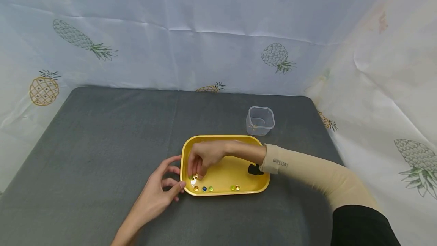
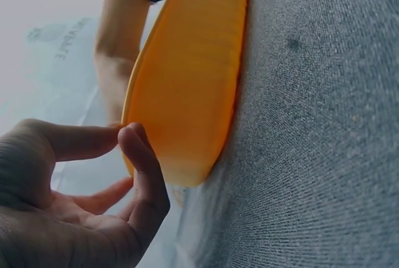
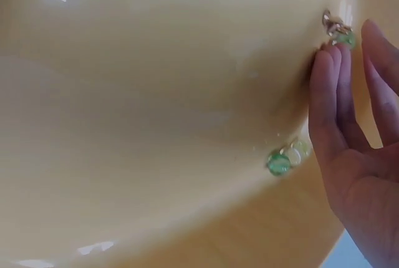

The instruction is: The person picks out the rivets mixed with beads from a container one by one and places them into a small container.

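My left hand (image 1: 157,193) pinches the left rim of a yellow tray (image 1: 249,189) between thumb and fingers; in the left wrist view the fingertips meet at the rim. My right hand (image 1: 208,156) reaches down into the tray's left end, fingertips close to its floor. In the right wrist view a green marble (image 3: 345,38) and small gold-coloured pieces (image 3: 330,22) lie right at those fingertips, with the thumb held apart from the fingers. Along the tray's near side lie a blue marble (image 1: 204,189), an amber marble (image 1: 196,188) and several green and amber ones.
A clear plastic box (image 1: 260,121) stands just behind the tray's right end, with small gold-coloured bits inside. The tray rests on a grey cloth-covered table (image 1: 102,155). White curtains with pineapple prints (image 1: 205,60) hang behind and to the right.
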